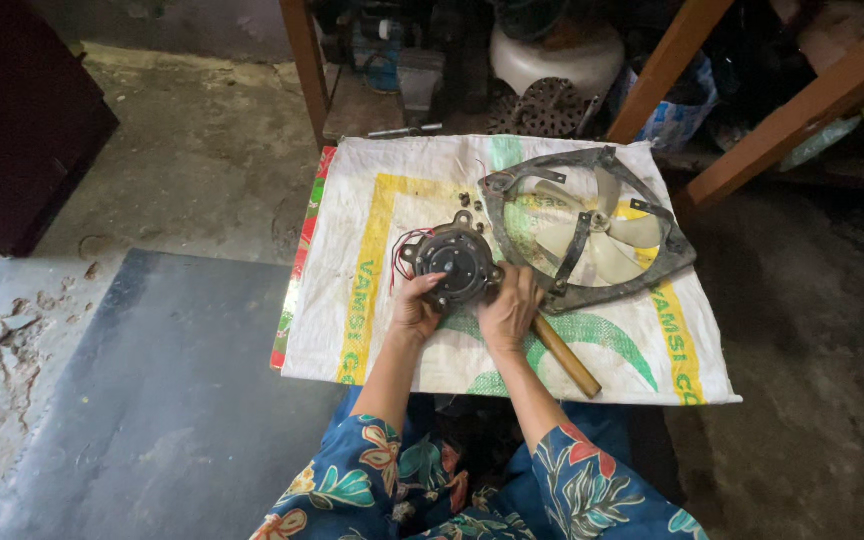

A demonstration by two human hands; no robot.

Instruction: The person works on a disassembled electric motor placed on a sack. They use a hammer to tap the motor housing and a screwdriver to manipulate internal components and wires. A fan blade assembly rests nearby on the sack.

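Observation:
A round dark fan motor (pixel 455 262) with red wires sits on a white woven sack (pixel 652 350) spread on the floor. My left hand (pixel 415 312) grips the motor's near left edge. My right hand (pixel 509 310) holds its near right edge, lying over a wooden handle (pixel 568 358) that sticks out toward me. Beside the motor, to the right, lies a dark metal fan frame (pixel 672 250) with pale blades (pixel 617 235). A few small screws (pixel 471 202) rest just beyond the motor.
A dark mat (pixel 152 400) covers the floor on the left. Wooden legs (pixel 304 60) and slanted beams (pixel 802 105) stand behind the sack, with a white pot (pixel 552 60) and clutter beneath. A dark cabinet (pixel 12 110) stands at far left.

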